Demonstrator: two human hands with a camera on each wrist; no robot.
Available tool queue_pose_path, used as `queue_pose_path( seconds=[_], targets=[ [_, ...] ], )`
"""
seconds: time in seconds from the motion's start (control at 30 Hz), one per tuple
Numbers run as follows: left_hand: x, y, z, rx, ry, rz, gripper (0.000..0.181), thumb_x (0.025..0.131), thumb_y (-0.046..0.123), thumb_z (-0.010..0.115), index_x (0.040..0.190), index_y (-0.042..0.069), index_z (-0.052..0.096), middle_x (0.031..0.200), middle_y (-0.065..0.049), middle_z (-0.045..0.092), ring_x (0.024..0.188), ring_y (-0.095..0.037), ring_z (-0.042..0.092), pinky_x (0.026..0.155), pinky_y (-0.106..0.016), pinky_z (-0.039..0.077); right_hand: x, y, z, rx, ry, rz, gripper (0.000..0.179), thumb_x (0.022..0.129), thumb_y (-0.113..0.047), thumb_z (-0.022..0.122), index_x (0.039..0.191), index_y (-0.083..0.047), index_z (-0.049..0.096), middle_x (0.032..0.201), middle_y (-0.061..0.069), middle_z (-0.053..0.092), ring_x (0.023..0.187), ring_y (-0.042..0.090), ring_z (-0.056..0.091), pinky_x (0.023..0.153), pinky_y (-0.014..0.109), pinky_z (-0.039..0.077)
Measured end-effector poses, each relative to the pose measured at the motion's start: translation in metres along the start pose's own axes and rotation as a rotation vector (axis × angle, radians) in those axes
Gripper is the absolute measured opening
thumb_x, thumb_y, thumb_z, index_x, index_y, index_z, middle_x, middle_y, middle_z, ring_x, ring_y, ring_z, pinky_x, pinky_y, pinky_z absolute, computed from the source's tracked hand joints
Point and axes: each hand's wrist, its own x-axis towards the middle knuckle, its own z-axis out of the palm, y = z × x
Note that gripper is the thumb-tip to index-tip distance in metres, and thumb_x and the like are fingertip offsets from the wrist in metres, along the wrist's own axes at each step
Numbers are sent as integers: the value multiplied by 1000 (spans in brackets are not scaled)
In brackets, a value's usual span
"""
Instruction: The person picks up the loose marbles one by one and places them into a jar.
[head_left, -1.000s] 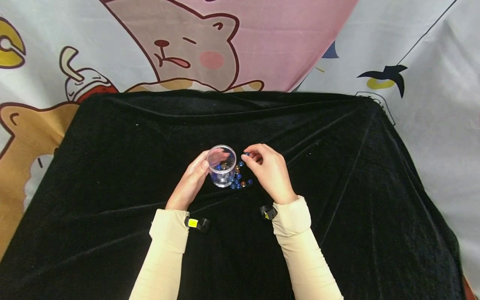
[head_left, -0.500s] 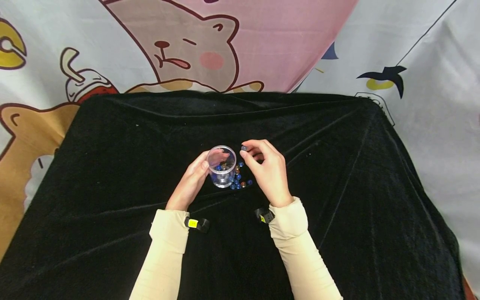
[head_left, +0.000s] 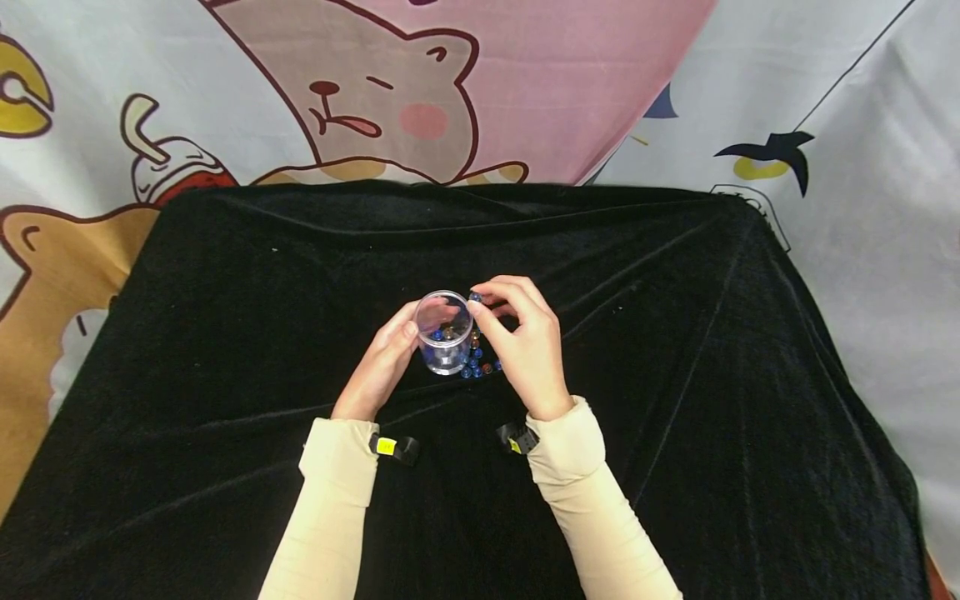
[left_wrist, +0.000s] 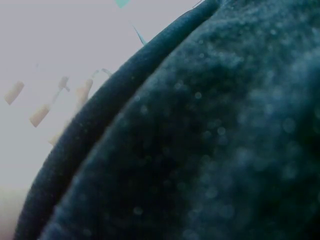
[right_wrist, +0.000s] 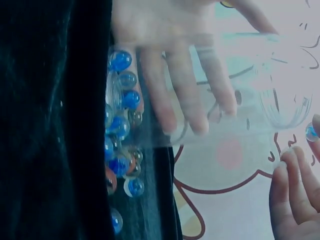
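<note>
My left hand (head_left: 381, 360) holds a clear plastic cup (head_left: 444, 343) upright, thumb on the near side and fingers behind. In the right wrist view, those fingers show through the cup wall (right_wrist: 240, 125). Between thumb and fingertips, my right hand (head_left: 531, 350) pinches a blue glass marble (head_left: 476, 297), right at the cup's upper right rim. Several marbles show through the lower part of the cup. Beside its base, more blue and amber marbles (head_left: 477, 372) lie clustered on the cloth, partly covered by my right hand.
Black velvety cloth (head_left: 262, 350) covers the table, with soft folds across it. A printed backdrop (head_left: 570, 92) with cartoon animals hangs behind the far edge. The left wrist view holds mostly blurred dark cloth (left_wrist: 200, 150).
My right hand has lifted the pinched marble from beside the cluster and carried it left to the cup's rim. The left hand and cup have stayed in place.
</note>
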Motion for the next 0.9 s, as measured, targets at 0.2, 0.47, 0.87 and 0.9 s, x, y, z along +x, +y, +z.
queue_pose_path(
  seconds=[0.2, 0.47, 0.87, 0.9],
  targets=[
    [-1, 0, 0, 3, 18, -22, 42, 97, 26, 29, 135, 7, 33, 134, -17, 38, 126, -31, 30, 104, -48, 16, -1, -18, 5, 191, -54, 99, 18, 85, -10, 60, 99, 1, 62, 114, 11, 55, 106, 17, 51, 88, 40, 43],
    [-2, 6, 2, -6, 25, -34, 39, 97, 15, 23, 134, 7, 34, 135, -16, 38, 127, -31, 29, 104, -49, 15, -5, -23, 12, 319, -85, 198, 21, 86, -7, 59, 102, 5, 60, 119, 16, 52, 112, 21, 48, 95, 42, 37],
    [-2, -3, -2, 0, 43, -54, 42, 96, 31, 34, 134, 12, 36, 135, -9, 39, 126, -24, 32, 104, -47, 16, -6, -21, 17, 340, -95, 249, 21, 85, -6, 60, 102, 5, 61, 117, 16, 55, 109, 20, 51, 93, 46, 38],
    [-2, -5, -3, -1, 46, -55, 44, 95, 33, 35, 134, 12, 36, 135, -9, 40, 126, -24, 33, 104, -46, 17, -5, -22, 17, 326, -98, 241, 21, 85, -7, 60, 102, 5, 61, 116, 16, 55, 109, 21, 50, 92, 46, 38]
  ],
)
